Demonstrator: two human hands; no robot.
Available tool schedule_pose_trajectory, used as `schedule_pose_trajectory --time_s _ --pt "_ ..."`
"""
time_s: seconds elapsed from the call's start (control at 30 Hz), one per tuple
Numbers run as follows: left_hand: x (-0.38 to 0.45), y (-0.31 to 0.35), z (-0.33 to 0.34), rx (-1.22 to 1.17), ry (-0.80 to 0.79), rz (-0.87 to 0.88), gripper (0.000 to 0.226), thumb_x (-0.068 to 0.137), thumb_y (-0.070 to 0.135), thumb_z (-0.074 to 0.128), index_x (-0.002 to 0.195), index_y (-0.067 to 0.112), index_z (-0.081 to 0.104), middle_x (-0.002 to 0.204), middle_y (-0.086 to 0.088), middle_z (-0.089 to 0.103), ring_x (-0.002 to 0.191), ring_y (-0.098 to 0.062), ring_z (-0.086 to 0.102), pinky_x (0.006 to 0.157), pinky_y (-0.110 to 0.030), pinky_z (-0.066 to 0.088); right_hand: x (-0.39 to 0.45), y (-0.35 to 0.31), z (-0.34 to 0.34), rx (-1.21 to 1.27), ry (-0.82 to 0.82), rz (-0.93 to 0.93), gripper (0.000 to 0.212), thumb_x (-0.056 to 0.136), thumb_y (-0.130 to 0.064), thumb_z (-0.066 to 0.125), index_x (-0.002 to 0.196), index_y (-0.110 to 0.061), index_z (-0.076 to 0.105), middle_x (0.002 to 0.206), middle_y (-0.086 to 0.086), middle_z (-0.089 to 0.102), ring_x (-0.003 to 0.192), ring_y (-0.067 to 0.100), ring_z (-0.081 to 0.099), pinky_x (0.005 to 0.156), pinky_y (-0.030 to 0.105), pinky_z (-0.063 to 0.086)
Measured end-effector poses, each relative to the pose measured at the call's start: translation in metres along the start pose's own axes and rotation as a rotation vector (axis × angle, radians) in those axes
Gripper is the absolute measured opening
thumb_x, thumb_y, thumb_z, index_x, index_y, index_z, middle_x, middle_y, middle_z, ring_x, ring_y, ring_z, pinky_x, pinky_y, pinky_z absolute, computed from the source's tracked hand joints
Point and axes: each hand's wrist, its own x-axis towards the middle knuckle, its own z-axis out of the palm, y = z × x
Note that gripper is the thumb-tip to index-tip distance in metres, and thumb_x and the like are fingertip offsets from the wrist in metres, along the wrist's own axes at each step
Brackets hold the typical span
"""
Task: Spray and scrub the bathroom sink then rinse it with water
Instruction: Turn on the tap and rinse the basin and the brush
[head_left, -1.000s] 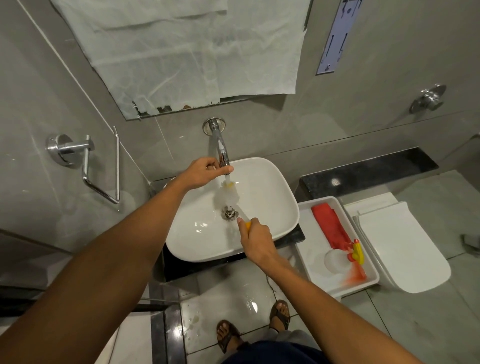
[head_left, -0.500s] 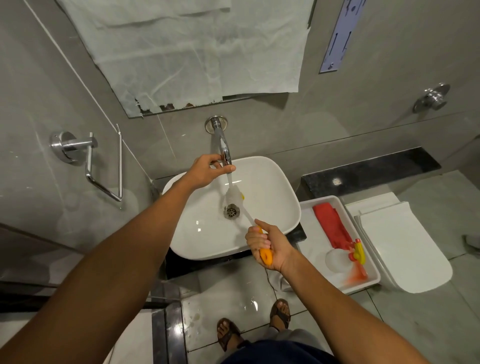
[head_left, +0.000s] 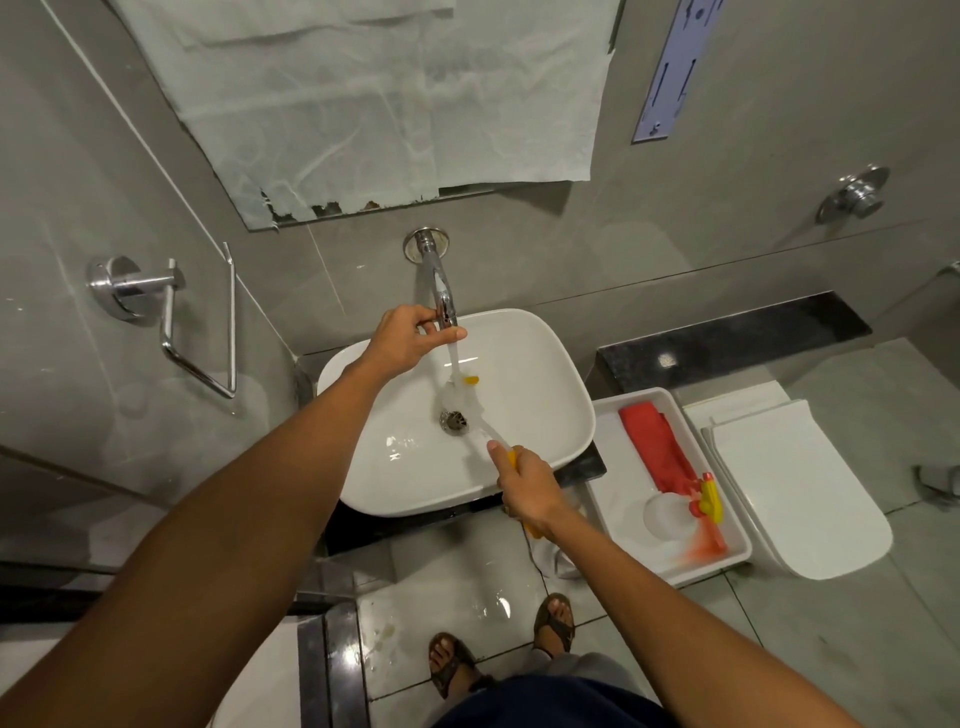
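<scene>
Sink, white glossy rounded-rectangle ceramic basin (head_left: 524, 364), sits on a dark counter against the grey tiled wall, chrome drain (head_left: 454, 421) near its centre.

Left hand (head_left: 402, 340) is at the tip of the curved chrome wall-mounted tap (head_left: 440, 291), fingers pinched around the spout end. Water stream (head_left: 453, 361) is running down into the bowl.

Right hand (head_left: 524, 486) is fisted around the orange handle of a translucent-shafted scrub brush (head_left: 480, 428), at the near-right rim of the basin. Brush head lies under the stream, just far of the drain.

Judgement: rinse phase, brush being washed or used to push water around.

To do it well:
- keep the head under the stream, rotate it so all bristles flush
- sweep water up the side walls, not only around the drain
- hold the handle low to limit splash; floor tiles near the feet already look wet

White plastic tray (head_left: 613, 447) on the right holds a red cloth (head_left: 654, 447) and a clear spray bottle with yellow trigger (head_left: 675, 512), well apart from both hands.
</scene>
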Motion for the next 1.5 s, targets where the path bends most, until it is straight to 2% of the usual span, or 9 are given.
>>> schedule_pose_trajectory --time_s 0.17,0.33,0.5,0.63,0.77,0.9,1.07,1.4,1.5 --pt "-0.002 -0.002 0.005 -0.032 0.05 -0.006 0.034 0.082 0.045 0.092 0.07 0.025 0.067 0.077 -0.003 0.056 0.069 -0.015 0.048 0.07 -0.032 0.042 0.005 0.01 0.01 -0.374 0.14 -0.148 0.046 0.106 -0.058 0.039 0.1 -0.014 0.053 0.09 0.006 0.066 0.076 0.022 0.062 0.069 0.032 0.046" --pt "-0.009 -0.004 0.022 0.039 0.275 -0.035 0.054 0.075 0.06 0.091 0.093 0.011 0.079 0.077 -0.001 0.059 0.072 -0.017 0.053 0.069 -0.034 0.044 0.01 0.013 0.015 -0.319 0.176 -0.129 0.052 0.106 -0.058 0.039 0.104 -0.01 0.058 0.095 0.006 0.067 0.08 0.021 0.062 0.071 0.032 0.047" --pt "-0.017 -0.001 0.042 0.274 0.47 -0.01 0.054 0.083 0.072 0.077 0.088 0.018 0.078 0.089 0.0 0.069 0.102 -0.022 0.055 0.095 -0.043 0.033 0.011 0.01 0.015 -0.299 0.181 -0.161 0.049 0.105 -0.058 0.041 0.099 -0.012 0.057 0.083 -0.001 0.062 0.07 0.013 0.059 0.058 0.024 0.043" --pt "-0.017 0.002 0.052 0.344 0.551 -0.036 0.05 0.088 0.071 0.073 0.077 0.023 0.068 0.094 -0.003 0.071 0.11 -0.026 0.056 0.094 -0.043 0.027 0.012 0.007 0.018 -0.265 0.196 -0.173 0.049 0.104 -0.058 0.042 0.096 -0.012 0.058 0.086 0.003 0.065 0.076 0.022 0.062 0.068 0.029 0.043" --pt "-0.014 0.005 0.062 0.283 0.625 -0.069 0.051 0.088 0.066 0.076 0.087 0.015 0.07 0.098 -0.007 0.07 0.11 -0.028 0.056 0.084 -0.033 0.013 0.014 0.004 0.021 -0.23 0.203 -0.171 0.053 0.105 -0.058 0.041 0.102 -0.009 0.062 0.092 0.009 0.07 0.084 0.028 0.068 0.072 0.034 0.051" --pt "-0.012 0.005 0.067 0.236 0.642 -0.067 0.048 0.09 0.061 0.078 0.087 0.016 0.063 0.098 -0.008 0.067 0.107 -0.03 0.054 0.083 -0.034 0.015 0.015 0.003 0.02 -0.224 0.184 -0.167 0.054 0.105 -0.058 0.042 0.104 -0.008 0.062 0.091 0.009 0.07 0.082 0.027 0.069 0.074 0.038 0.056" --pt "-0.016 0.001 0.065 0.227 0.63 -0.043 0.053 0.087 0.073 0.072 0.086 0.023 0.054 0.093 0.006 0.059 0.101 -0.019 0.047 0.086 -0.036 0.015 0.018 0.007 0.015 -0.228 0.189 -0.167 0.052 0.104 -0.06 0.042 0.097 -0.012 0.06 0.08 -0.002 0.063 0.067 0.01 0.059 0.056 0.021 0.042" --pt "-0.034 -0.005 0.114 0.076 0.566 -0.257 0.075 0.09 0.088 0.039 0.087 0.015 0.053 0.093 -0.003 0.059 0.097 -0.025 0.055 0.098 -0.047 0.027 0.034 0.039 -0.047 -0.097 0.347 -0.132 0.054 0.098 -0.07 0.041 0.095 -0.021 0.062 0.087 0.0 0.072 0.079 0.015 0.071 0.069 0.032 0.06" --pt "-0.029 0.004 0.146 0.072 0.477 -0.252 0.066 0.1 0.078 0.04 0.08 0.016 0.052 0.09 -0.002 0.06 0.094 -0.027 0.058 0.096 -0.04 0.025 0.038 0.055 -0.082 -0.093 0.412 -0.146 0.049 0.099 -0.07 0.041 0.083 -0.027 0.057 0.072 -0.005 0.067 0.066 0.002 0.066 0.06 0.015 0.051"
